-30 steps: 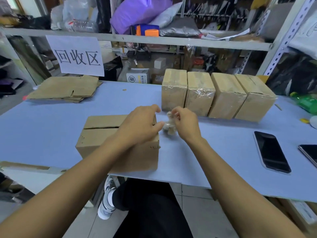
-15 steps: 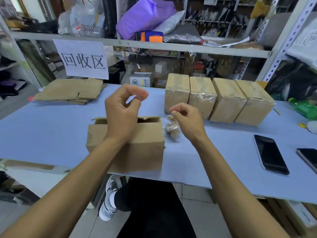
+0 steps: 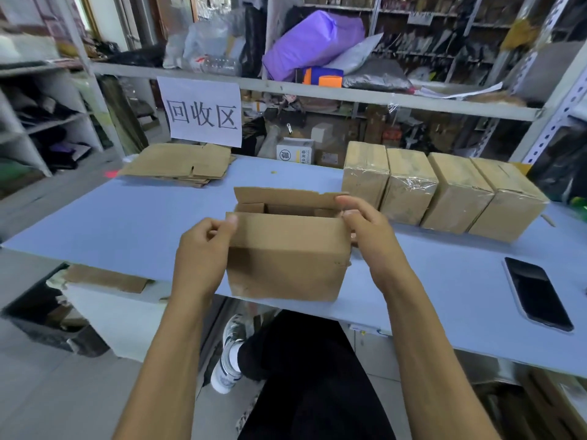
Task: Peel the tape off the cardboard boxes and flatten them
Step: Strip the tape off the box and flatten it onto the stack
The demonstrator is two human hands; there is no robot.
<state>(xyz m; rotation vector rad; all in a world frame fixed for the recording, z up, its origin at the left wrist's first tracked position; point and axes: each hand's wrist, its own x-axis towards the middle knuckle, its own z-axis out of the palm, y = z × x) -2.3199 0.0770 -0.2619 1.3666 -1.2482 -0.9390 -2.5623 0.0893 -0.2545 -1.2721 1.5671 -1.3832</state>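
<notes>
Light blue table (image 3: pixel 133 223) is sitting in front of grey metal shelving (image 3: pixel 349 96) that's overflowing with bags, grey floor (image 3: pixel 47 392) showing underneath.

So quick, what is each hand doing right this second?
Left hand: grips the left end of the open cardboard box, thumb on its near flap.
Right hand: holds the box's right end, fingers curled over the top edge.
</notes>
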